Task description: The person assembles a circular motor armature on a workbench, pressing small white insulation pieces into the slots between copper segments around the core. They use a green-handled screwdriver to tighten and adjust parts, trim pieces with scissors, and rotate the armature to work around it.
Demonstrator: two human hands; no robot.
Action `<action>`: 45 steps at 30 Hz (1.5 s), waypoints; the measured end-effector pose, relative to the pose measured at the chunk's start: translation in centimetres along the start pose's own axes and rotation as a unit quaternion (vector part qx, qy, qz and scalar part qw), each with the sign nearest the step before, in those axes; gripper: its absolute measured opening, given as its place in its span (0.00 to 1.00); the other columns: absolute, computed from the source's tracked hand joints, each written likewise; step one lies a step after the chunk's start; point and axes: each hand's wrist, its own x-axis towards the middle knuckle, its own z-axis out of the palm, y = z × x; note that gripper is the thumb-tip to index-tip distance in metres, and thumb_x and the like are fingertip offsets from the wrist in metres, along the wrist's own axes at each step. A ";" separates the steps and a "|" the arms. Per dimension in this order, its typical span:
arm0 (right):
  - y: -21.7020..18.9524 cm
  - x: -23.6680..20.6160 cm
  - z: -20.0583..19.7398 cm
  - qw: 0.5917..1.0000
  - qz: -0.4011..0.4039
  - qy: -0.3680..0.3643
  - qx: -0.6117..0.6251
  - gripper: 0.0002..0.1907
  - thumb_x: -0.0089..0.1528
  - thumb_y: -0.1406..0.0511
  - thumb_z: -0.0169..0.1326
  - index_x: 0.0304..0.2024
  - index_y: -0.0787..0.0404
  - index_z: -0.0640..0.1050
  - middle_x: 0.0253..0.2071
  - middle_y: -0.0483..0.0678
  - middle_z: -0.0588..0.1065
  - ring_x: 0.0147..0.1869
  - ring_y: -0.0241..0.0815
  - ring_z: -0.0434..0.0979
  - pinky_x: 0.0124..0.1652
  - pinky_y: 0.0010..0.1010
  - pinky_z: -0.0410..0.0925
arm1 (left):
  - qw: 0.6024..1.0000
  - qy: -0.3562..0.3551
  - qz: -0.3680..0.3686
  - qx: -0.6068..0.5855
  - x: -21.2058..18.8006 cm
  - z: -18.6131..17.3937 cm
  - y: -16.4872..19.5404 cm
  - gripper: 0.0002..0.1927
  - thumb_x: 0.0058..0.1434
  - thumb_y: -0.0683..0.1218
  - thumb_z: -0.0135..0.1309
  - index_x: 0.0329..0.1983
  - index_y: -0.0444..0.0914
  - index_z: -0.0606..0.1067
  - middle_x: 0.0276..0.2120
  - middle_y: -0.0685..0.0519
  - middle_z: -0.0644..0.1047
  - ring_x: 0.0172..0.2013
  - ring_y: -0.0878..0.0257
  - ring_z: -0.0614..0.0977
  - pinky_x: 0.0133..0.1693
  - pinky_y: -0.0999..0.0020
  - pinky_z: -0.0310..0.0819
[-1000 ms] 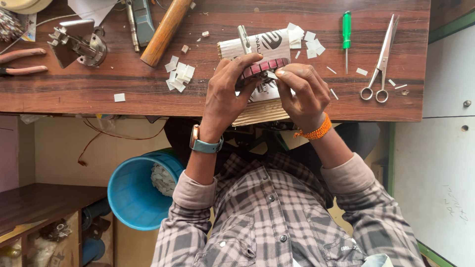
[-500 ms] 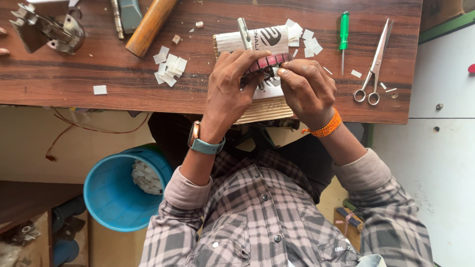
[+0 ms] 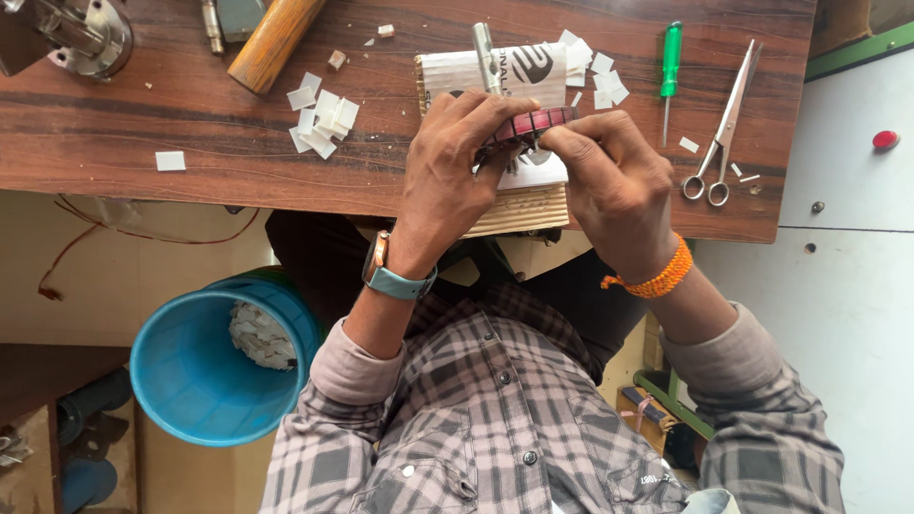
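Observation:
Both my hands hold a small dark-red ribbed round part over the wooden table. My left hand, with a watch on the wrist, wraps its fingers over the part's left side. My right hand, with an orange thread band on the wrist, pinches its right end. A metal shaft sticks out beyond the part, over a printed piece of corrugated card. A light wooden block lies under my hands at the table's near edge.
Small white paper slips lie left of my hands, and more to the right. A green screwdriver and scissors are at the right. A wooden handle and a metal fixture are at the far left. A blue bucket with scraps stands below the table.
My view has shifted so the table sits a little to the right and higher in frame. Both hands stay closed on the red ribbed part, with only small finger movements.

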 end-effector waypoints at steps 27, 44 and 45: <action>0.8 0.2 0.6 0.992 0.061 0.013 0.113 0.08 0.68 0.76 0.68 0.47 0.64 0.82 0.42 0.50 0.81 0.41 0.39 0.84 0.39 0.24 0.75 | 0.992 -0.063 -0.066 -0.086 -0.2 -1.2 -0.8 0.16 0.67 0.44 0.62 0.55 0.40 0.73 0.38 0.52 0.78 0.41 0.60 0.80 0.44 0.62 0.76; 2.7 2.1 -1.3 0.984 -0.151 -0.096 0.018 0.11 0.67 0.74 0.66 0.51 0.63 0.81 0.43 0.49 0.78 0.44 0.42 0.81 0.38 0.30 0.75 | 0.998 -0.038 0.032 0.037 0.2 -0.8 -0.1 0.17 0.65 0.41 0.62 0.53 0.41 0.69 0.43 0.56 0.75 0.46 0.59 0.79 0.46 0.63 0.80; 2.5 2.1 -1.4 0.983 -0.151 -0.101 0.006 0.11 0.67 0.74 0.65 0.51 0.63 0.81 0.43 0.49 0.78 0.44 0.42 0.81 0.38 0.31 0.75 | 0.998 -0.036 0.034 0.036 0.2 -0.8 -0.1 0.17 0.65 0.40 0.62 0.53 0.41 0.69 0.43 0.57 0.75 0.47 0.59 0.80 0.47 0.63 0.80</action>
